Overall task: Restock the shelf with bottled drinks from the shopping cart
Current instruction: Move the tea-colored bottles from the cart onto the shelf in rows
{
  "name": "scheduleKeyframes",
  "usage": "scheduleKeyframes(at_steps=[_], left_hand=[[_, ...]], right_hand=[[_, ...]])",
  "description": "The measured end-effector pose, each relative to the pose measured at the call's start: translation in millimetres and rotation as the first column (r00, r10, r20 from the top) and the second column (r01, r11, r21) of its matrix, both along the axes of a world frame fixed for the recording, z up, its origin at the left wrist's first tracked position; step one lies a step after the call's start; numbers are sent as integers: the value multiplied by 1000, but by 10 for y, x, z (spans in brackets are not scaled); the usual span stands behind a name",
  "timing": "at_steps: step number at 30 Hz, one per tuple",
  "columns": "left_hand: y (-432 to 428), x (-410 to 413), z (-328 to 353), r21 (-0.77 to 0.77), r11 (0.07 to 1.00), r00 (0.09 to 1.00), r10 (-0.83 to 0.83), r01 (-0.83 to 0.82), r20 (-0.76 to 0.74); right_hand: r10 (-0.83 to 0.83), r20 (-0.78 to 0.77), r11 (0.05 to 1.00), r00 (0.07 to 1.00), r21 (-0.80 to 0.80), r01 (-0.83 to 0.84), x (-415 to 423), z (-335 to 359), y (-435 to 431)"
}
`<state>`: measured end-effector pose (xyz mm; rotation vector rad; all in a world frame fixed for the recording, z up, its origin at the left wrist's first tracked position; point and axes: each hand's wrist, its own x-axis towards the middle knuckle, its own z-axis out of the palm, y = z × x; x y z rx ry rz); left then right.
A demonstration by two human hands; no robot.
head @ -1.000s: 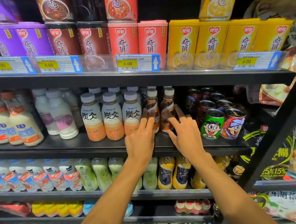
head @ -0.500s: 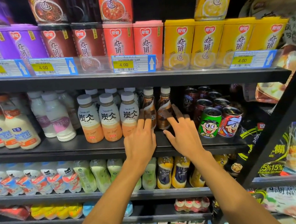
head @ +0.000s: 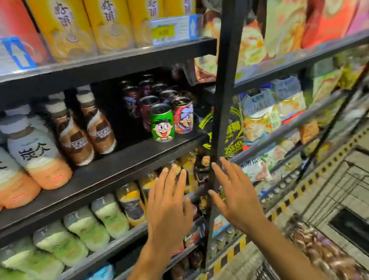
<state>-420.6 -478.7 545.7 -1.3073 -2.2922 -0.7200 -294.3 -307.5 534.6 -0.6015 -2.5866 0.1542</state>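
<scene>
Before a black store shelf point(head: 104, 168), a wire shopping cart point(head: 335, 194) to the person's right and brown coffee bottles point(head: 99, 130) standing on the middle tier, left grip point(head: 168, 212) and right grip point(head: 237, 200) hover empty, fingers spread apart.

Both hands, left point(head: 167, 212) and right point(head: 237, 199), raised side by side; fingers spread.

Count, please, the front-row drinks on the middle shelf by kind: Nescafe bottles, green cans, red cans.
Nescafe bottles: 2
green cans: 1
red cans: 1
Total: 4
</scene>
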Motion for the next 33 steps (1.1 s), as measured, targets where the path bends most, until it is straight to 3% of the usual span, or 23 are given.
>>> scheduleKeyframes(at_steps=[5,14,20,33], left_hand=[[786,545,-330,-222,934,960,-272,281,74],[2232,1776,-722,-444,716,831,-537,538,141],[3025,2498,-1027,-458,581,711,-679,673,183],[4603,3123,-1877,-576,368,605,-740,730,295]], right_hand=[[-308,125,947,943,-50,316,1147,-434,401],[-663,256,689,703,-158,707,2976,-902,964],[-739,336,540,583,-222,812,3823,-1214,1261],[-783,443,317,437,-320,893,4304,-1926,2160]])
